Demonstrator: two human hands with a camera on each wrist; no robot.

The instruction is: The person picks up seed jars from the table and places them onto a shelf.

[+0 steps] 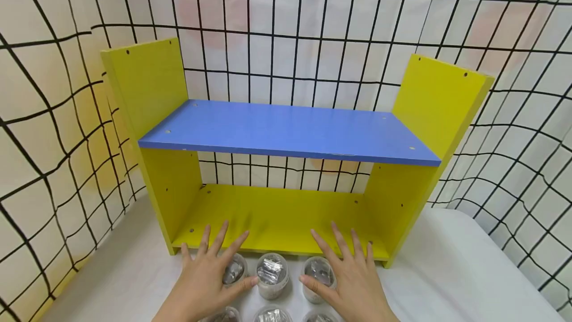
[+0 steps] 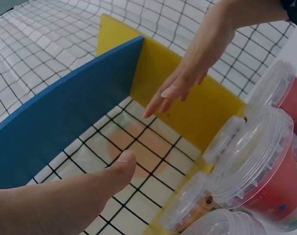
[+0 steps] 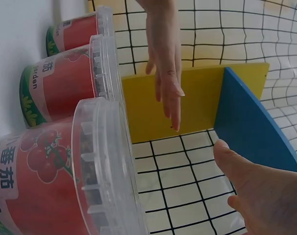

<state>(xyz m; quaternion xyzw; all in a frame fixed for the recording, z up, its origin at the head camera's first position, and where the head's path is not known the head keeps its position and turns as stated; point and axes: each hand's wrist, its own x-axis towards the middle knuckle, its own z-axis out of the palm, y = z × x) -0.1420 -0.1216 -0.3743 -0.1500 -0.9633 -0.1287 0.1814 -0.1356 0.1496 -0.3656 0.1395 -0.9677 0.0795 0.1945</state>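
My left hand [image 1: 203,277] is above the white tabletop with fingers spread and straight, holding nothing. The right hand [image 1: 355,282] mirrors it, thumb pointing inward, also holding nothing. Beneath and between them stand several round plastic tubs [image 1: 272,275] with clear lids, in two rows; the hands partly cover the outer ones. The right wrist view shows red printed labels with tomatoes on the tubs [image 3: 45,169]. Just beyond the fingertips stands a small shelf with a blue board [image 1: 286,125], a yellow bottom board [image 1: 286,212] and yellow side panels [image 1: 143,83].
A white cloth covers the table [image 1: 433,262]. Behind the shelf and along both sides hangs a white sheet with a black grid [image 1: 290,29]. The shelf's side panels rise above the blue board, with no board across their tops. Small holes [image 1: 127,52] dot the panels.
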